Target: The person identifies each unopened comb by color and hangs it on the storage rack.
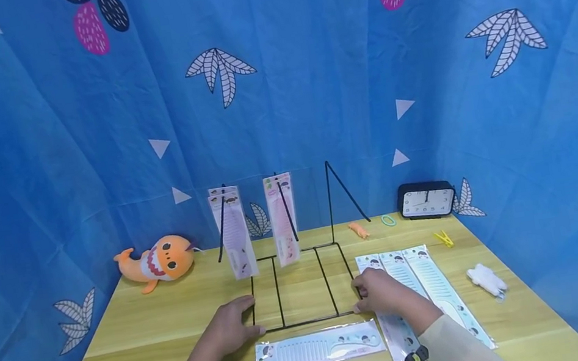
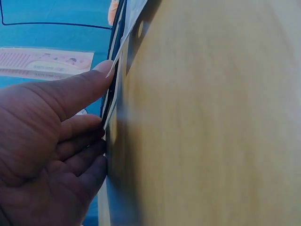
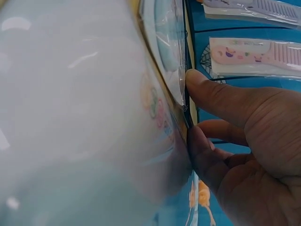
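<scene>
A big blue cloth (image 1: 303,123) hangs behind the black rack on my screen, and a wood table (image 1: 123,339) is under it. The black rack (image 1: 278,293) stands between the two hands, just past their tips, with its front bar going left to right. I think this counts most: each hand has one front corner, so I can't call either one nearer.

To the right of the rack I see three flat combs (image 1: 439,283) in clear packs, long ways away from the person and a bit slanted. The right hand is nearer to those. Just in front of the rack lies one more packed comb (image 1: 302,351), long ways left to right, much like the front bar. Other packed combs (image 1: 238,237) hang on the rack's left and middle arms. An orange shark toy (image 1: 172,258) lies to the left of the rack.

I see the left hand (image 1: 226,328) with thumb and fingers apart, tips touching the rack's left front corner. The right hand (image 1: 385,293) touches the right front corner, fingers bent a little, with a gap between thumb and first finger
</scene>
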The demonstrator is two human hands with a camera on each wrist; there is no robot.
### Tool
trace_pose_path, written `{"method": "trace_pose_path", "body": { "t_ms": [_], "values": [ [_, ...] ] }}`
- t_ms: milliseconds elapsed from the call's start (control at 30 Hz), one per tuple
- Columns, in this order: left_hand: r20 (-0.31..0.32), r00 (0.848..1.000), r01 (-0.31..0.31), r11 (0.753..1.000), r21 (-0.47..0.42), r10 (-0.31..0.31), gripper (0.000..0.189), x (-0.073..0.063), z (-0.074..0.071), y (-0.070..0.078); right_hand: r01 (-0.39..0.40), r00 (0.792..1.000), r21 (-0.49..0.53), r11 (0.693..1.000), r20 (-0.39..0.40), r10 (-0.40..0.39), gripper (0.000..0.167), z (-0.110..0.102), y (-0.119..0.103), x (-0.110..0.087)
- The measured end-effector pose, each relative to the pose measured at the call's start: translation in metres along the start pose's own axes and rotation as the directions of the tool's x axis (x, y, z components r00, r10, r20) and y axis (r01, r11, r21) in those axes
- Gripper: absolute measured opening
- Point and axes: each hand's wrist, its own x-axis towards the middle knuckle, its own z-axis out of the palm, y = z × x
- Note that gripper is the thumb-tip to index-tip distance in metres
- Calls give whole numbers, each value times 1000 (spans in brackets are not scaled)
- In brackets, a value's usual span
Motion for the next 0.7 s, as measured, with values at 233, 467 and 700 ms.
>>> {"method": "trace_pose_path", "body": {
  "t_ms": [233,467,700],
  "values": [
    [3,1000,-9,999,39,9,73,0,-1,2,13,1000,9,1000,-7,-13,37,3,2,1],
    [18,1000,-17,998,55,16,72,1,-2,1,17,1000,-8,1000,-15,-18,44,2,0,0],
    [31,999,-25,998,53,24,71,2,-3,2,-3,1000,-28,1000,-29,2,35,1,-2,-1]
  ]
}}
